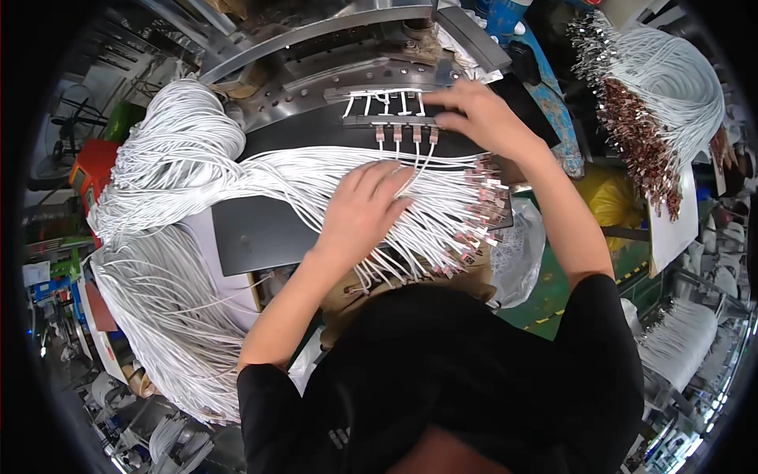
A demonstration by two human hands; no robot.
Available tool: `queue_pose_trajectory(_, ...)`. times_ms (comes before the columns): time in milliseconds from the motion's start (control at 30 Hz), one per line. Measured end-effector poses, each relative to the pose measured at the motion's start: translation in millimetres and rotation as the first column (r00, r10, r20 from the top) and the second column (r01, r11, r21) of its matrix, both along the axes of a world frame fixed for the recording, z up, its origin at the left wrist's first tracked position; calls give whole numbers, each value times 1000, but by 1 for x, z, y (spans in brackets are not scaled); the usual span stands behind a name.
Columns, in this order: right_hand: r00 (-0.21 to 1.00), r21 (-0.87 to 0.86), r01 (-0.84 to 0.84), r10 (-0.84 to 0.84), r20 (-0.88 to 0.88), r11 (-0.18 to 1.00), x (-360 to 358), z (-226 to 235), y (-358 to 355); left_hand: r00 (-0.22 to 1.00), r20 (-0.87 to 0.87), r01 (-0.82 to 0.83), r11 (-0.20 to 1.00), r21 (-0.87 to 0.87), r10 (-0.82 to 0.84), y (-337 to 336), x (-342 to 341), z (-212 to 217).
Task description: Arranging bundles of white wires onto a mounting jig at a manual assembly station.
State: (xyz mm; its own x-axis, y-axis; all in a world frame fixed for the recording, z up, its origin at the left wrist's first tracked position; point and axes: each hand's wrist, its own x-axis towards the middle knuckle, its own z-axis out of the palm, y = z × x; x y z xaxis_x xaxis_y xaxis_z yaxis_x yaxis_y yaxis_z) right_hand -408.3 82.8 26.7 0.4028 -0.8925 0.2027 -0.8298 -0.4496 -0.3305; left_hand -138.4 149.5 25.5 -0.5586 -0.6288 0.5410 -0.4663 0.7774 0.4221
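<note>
My left hand (363, 207) lies over a fanned bundle of white cables (300, 170), its fingers stretched across them. Small brownish connectors with shiny metal tips (488, 197) end the cables on the right. Beyond that hand, several cables stand with their connectors (417, 134) lined up along the near bar of a metal fixture (391, 121). White strips (403, 103) span the gap between this bar and a far one. My right hand (485, 118) is at the fixture's right end, thumb and forefinger apart; whether the fingertips touch the bars I cannot tell.
Metal machine parts (316, 31) stand behind the fixture. At left, a thick looped cable bundle (181, 130) sits above another hanging one (170, 308). A cable bundle with brown connectors (671, 95) lies at far right, beyond a yellow bag (608, 201). A clear plastic bag (517, 257) hangs near me.
</note>
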Motion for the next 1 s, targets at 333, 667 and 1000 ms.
queue_pose_trajectory(333, 907, -161, -18, 84, 412, 987, 39, -26, -66, 891, 375, -253, 965, -63, 258, -21, -5, 5)
queue_pose_trajectory(667, 933, 126, 245, -269, 238, 961, 116, 45, -190, 768, 376, -539, 840, -60, 519, -134, 17, 25)
queue_pose_trajectory(1000, 982, -363, -13, 80, 169, 932, 86, -48, -193, 804, 449, -571, 713, 405, 389, -195, 27, 23)
